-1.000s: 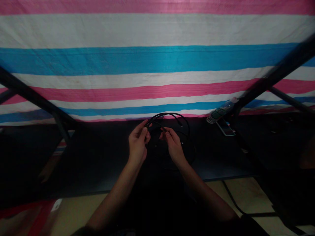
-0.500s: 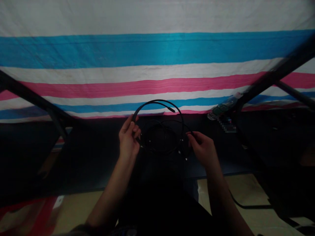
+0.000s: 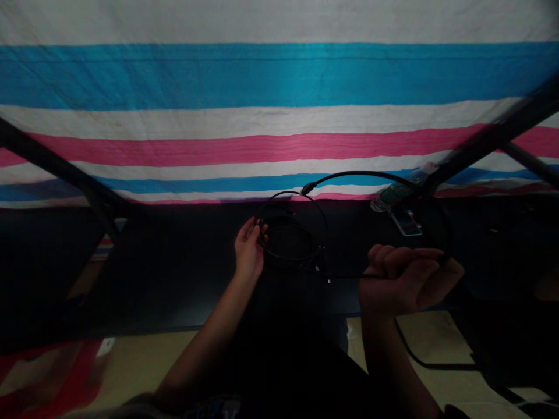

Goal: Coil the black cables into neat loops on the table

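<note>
A thin black cable (image 3: 349, 173) runs in loops between my two hands over the dark table. My left hand (image 3: 250, 245) is closed around the left side of its coil, fingers pinched on the strands. Off to the right, my right hand (image 3: 404, 276) is raised closer to the camera and closed on another stretch of the same cable. From it the cable arcs up and left, and a plug end (image 3: 308, 188) hangs free above the coil. Small shiny connector parts show at the coil's lower right. Dim light hides much of the coil.
Behind the dark table (image 3: 174, 279) hangs a striped sheet (image 3: 279, 75). A plastic bottle (image 3: 399, 189) lies at the back right, with a phone (image 3: 407, 222) in front of it. Dark slanted bars (image 3: 493, 137) stand on both sides. A red item (image 3: 78, 372) is at lower left.
My right hand has moved right and nearer the camera, pulling a cable stretch into a wide arc. My left hand has shifted slightly right and down, still gripping the cable.
</note>
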